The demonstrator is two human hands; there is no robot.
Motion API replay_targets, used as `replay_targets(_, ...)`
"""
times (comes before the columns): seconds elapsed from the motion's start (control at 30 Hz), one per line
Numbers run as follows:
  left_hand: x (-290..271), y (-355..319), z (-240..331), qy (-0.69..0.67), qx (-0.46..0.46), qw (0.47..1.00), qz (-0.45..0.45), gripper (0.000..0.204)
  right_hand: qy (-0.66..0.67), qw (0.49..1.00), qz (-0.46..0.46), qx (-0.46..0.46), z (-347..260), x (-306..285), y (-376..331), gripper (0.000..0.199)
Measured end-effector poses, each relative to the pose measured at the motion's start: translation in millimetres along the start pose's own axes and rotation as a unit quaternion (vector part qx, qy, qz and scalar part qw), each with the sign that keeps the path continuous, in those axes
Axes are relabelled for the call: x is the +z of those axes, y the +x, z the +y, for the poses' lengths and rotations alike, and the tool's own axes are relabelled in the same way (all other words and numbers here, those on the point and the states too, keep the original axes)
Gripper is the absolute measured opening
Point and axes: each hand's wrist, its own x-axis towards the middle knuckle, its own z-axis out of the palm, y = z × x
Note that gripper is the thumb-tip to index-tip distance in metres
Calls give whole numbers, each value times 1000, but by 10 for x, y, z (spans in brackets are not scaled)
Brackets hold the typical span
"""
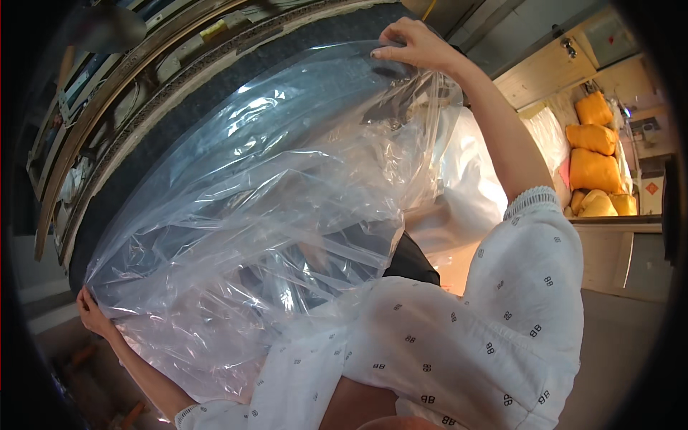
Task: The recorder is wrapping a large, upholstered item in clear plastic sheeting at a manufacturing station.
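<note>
Over the dark table (344, 27) lies a clear plastic sheet (236, 215). At the table's left end, the left hand (94, 315) pinches it; near the table's far edge, the right hand (417, 47) curves its fingers, gripping I cannot tell.

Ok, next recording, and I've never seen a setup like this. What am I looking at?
There is no machine here, just a person's bare hands. A wide camera on their head looks down, so edges bend. Crinkled clear plastic spreads over a dark surface. The left hand holds its edge at lower left; the right hand is at its upper edge, though its grip is hard to tell. Orange bundles sit off to the right.
</note>
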Motion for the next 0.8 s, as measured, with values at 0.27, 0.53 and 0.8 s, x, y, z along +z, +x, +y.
replay_targets(0.27, 19, 59, -244, 26, -15, 1000, -1, 29, 379, 835, -378, 127, -142, -174, 185, 23)
replay_targets(0.53, -12, -6, -28, 9, -19, 999, 38, 28, 376, 893, -190, 160, -17, 257, 143, 20)
replay_targets(0.8, -715, -438, -63, 11, 39, 998, 37, 28, 106, 990, 45, 75, -187, 626, 130, 25)
